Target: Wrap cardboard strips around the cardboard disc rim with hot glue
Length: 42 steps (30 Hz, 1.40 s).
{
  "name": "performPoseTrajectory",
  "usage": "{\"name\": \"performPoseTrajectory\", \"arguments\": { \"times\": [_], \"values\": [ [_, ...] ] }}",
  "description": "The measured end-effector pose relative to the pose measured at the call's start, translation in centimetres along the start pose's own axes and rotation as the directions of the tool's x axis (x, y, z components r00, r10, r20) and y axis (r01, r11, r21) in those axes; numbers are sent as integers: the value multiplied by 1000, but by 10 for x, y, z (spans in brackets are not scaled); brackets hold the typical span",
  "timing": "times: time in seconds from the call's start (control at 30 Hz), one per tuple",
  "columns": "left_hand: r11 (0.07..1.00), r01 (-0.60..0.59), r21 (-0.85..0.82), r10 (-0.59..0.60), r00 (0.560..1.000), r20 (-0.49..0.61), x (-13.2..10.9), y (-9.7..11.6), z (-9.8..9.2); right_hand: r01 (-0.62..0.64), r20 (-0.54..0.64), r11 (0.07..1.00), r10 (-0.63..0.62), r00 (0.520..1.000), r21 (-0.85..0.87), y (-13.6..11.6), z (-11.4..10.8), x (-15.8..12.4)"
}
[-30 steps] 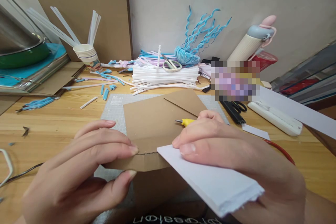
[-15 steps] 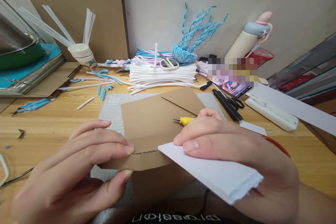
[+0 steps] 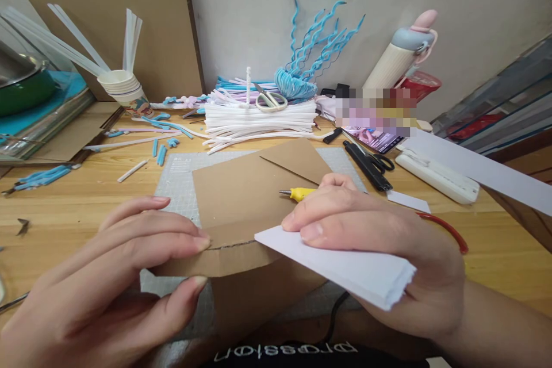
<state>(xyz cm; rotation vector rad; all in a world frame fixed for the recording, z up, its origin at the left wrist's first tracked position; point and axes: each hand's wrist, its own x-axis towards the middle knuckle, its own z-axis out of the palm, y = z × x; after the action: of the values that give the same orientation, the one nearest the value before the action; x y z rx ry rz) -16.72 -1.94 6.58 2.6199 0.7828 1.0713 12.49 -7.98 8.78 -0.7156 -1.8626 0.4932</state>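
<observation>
My left hand (image 3: 116, 264) is closed, thumb below and fingers above, on a bent cardboard strip (image 3: 241, 260) at the near edge of a brown cardboard sheet (image 3: 241, 195). In my right hand (image 3: 371, 236) is a flat white card piece (image 3: 345, 267) with a ragged near end. Its far corner touches the upper edge of the cardboard strip. Past my right fingers pokes a yellow nozzle (image 3: 298, 193) with a metal tip, like that of a glue gun; its body is hidden. A further cardboard panel (image 3: 254, 299) slopes down below the strip.
A gray cutting mat (image 3: 176, 184) lies under the cardboard. Behind it are white pipe cleaners (image 3: 259, 123), scissors (image 3: 271, 102) and a blue curly-stemmed piece (image 3: 297, 83). Paper cups (image 3: 125, 92) stand left. To the right are a black cutter (image 3: 366, 165), a phone (image 3: 379, 139) and a white power strip (image 3: 437, 177).
My right wrist has dropped and turned a little, and more of a red curved part shows behind it. The view has shifted slightly. Both hands keep their hold.
</observation>
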Motion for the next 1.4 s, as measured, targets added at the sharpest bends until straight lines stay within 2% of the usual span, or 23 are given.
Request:
{"name": "performPoseTrajectory", "arguments": {
  "times": [0.27,0.47,0.7,1.0,1.23,1.4],
  "values": [
    [999,43,-2,-43,998,-40,1,-1,3,44,-35,999,-45,998,-10,6,1,-2],
    [997,73,11,-73,997,-20,-1,-5,-1,48,-48,999,-48,998,-9,8,2,-5],
    [986,166,-11,-167,984,-66,-1,-1,1,61,-68,998,-62,996,-17,13,1,-5],
    [978,208,-22,-208,977,-42,0,-3,0,87,-91,996,-89,992,-31,17,0,-8],
    [976,216,-18,-216,976,-19,-2,-4,-1,146,-8,987,-147,989,-70,20,-9,-6],
    [985,170,-8,-170,985,6,-5,-9,-6,172,34,964,-169,985,-205,16,-19,-5]
  ]
}}
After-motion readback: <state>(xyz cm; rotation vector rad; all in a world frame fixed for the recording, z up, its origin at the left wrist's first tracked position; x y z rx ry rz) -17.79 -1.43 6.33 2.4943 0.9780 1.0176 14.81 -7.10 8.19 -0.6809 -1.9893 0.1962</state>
